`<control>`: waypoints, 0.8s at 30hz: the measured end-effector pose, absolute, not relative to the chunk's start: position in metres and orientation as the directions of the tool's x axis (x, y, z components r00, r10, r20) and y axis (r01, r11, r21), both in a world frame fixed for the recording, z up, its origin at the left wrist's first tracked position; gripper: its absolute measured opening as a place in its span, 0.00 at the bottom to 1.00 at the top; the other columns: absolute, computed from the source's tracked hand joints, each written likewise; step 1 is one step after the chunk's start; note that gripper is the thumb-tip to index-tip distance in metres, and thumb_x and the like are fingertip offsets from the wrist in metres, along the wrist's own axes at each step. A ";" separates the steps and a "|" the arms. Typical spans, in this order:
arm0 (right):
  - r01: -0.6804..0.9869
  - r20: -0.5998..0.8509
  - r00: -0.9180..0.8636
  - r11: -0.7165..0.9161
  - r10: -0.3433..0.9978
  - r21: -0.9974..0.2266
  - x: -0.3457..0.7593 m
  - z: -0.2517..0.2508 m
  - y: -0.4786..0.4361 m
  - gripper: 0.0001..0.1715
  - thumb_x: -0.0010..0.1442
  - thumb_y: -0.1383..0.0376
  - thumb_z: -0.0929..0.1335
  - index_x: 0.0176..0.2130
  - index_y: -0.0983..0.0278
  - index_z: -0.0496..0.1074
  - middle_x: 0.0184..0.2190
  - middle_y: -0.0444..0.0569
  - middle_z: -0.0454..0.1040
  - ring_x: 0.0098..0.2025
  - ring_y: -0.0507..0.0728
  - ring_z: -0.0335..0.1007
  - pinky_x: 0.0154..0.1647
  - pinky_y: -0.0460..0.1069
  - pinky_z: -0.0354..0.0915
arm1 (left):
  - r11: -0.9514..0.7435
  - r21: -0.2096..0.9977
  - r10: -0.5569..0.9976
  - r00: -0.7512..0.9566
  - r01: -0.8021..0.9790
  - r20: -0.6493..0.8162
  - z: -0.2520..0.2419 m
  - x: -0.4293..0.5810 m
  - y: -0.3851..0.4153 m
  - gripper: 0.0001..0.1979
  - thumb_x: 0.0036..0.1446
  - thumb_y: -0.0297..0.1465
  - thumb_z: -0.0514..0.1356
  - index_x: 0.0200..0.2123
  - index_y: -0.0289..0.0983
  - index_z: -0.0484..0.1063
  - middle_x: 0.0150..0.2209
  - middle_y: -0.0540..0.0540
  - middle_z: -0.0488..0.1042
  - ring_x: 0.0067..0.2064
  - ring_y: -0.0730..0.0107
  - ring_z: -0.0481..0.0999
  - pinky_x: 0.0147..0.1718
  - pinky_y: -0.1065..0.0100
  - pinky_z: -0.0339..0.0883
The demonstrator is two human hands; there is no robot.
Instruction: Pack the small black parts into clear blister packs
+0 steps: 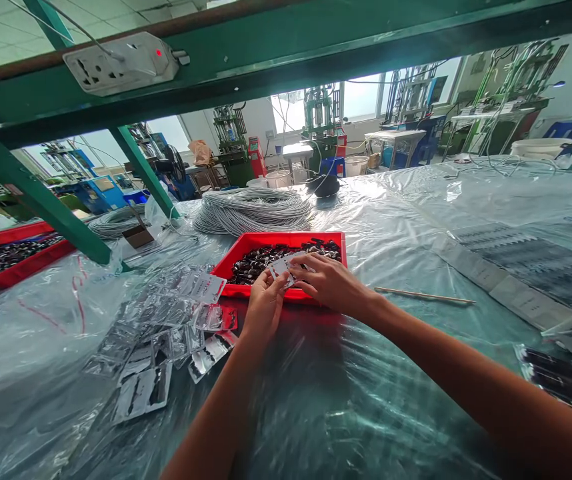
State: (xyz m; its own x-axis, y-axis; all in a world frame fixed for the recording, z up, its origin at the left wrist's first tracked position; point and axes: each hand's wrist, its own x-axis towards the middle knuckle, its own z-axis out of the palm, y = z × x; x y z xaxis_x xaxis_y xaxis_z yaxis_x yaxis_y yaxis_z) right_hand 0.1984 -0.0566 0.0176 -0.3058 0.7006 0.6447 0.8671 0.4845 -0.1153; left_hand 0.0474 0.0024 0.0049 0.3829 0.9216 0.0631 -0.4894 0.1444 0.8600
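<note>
A small white card with dark cut-outs or pieces (282,267) is pinched in my left hand (265,300), above the near rim of a red tray (342,245). My right hand (322,280) reaches over the card's right side, with fingers bent and touching it; whether it holds a small part is hidden. Many small black parts (261,261) fill the tray. Just left of it lies a loose pile of silvery packets and cards (171,320), some with black pieces in them.
Coiled grey cable (259,208) lies behind the tray. A thin wooden stick (423,295) and stacked grey sheets (531,267) are to the right. Another red tray (61,250) stands far left. A green frame with a power strip (121,63) crosses above the plastic-covered table (391,373).
</note>
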 end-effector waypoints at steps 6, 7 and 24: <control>0.853 0.691 -0.303 0.510 0.657 -0.111 0.198 0.016 -0.057 0.21 0.64 0.70 0.67 0.57 0.63 0.71 0.56 0.59 0.70 0.58 0.64 0.68 0.59 0.61 0.70 | 0.144 0.863 0.912 0.403 -0.484 0.074 0.005 0.045 0.005 0.22 0.42 0.28 0.72 0.42 0.35 0.73 0.40 0.44 0.79 0.47 0.63 0.78 0.51 0.62 0.69; 0.855 0.695 -0.296 0.506 0.655 -0.113 0.197 0.015 -0.056 0.22 0.65 0.69 0.67 0.58 0.64 0.71 0.57 0.60 0.70 0.59 0.65 0.68 0.58 0.62 0.70 | 0.142 0.860 0.914 0.399 -0.489 0.076 0.005 0.045 0.005 0.22 0.42 0.27 0.72 0.42 0.35 0.73 0.40 0.44 0.79 0.47 0.63 0.78 0.51 0.62 0.69; 0.729 0.773 -0.132 0.589 0.621 -0.348 0.187 0.009 -0.055 0.20 0.61 0.67 0.71 0.53 0.66 0.72 0.54 0.58 0.74 0.58 0.63 0.70 0.60 0.60 0.69 | 0.096 0.828 0.899 0.405 -0.553 0.166 -0.002 0.046 0.006 0.21 0.37 0.30 0.76 0.38 0.36 0.76 0.33 0.50 0.79 0.37 0.72 0.77 0.43 0.69 0.67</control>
